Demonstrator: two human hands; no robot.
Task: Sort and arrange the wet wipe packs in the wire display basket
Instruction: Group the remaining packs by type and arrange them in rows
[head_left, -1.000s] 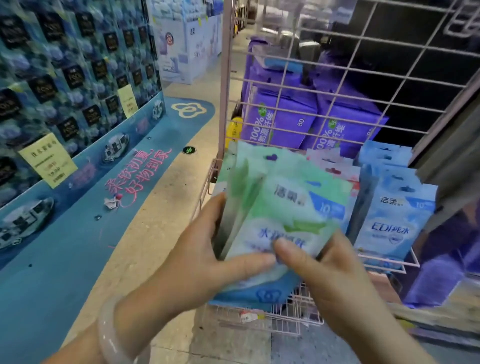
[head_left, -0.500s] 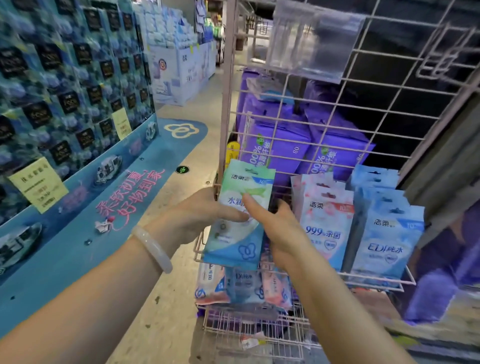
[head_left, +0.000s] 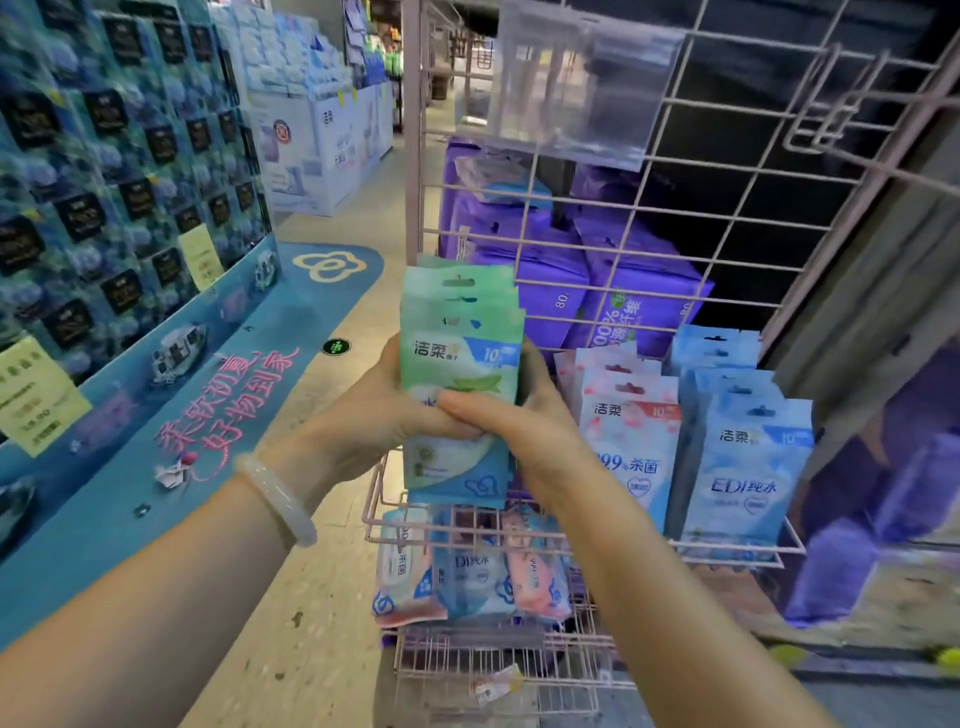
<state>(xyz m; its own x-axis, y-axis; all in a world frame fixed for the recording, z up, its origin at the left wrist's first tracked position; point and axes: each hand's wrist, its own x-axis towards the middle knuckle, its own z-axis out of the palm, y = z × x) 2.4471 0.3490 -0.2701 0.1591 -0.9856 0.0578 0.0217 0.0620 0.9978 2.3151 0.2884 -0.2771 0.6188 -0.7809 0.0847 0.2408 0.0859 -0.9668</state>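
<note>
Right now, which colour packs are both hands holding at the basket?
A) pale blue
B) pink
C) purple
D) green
D: the left hand and right hand grip the stack of green packs at the left end of the wire basket.

Cool, bluish store light is falling evenly from above, leaving the aisle floor (head_left: 332, 545) moderately bright and almost free of hard shadows. The space behind the wire rack (head_left: 675, 218) is staying nearly black. Pale glare is washing over the clear plastic sleeve (head_left: 576, 83) at the rack's upper edge, and a soft sheen is showing on the green wipe packs (head_left: 460, 332). Wide-angle distortion is bowing the rack's wires and the display wall (head_left: 119, 171) near the picture's edges. The lower right corner is smearing into blur; print on the packs is reading clearly.
</note>
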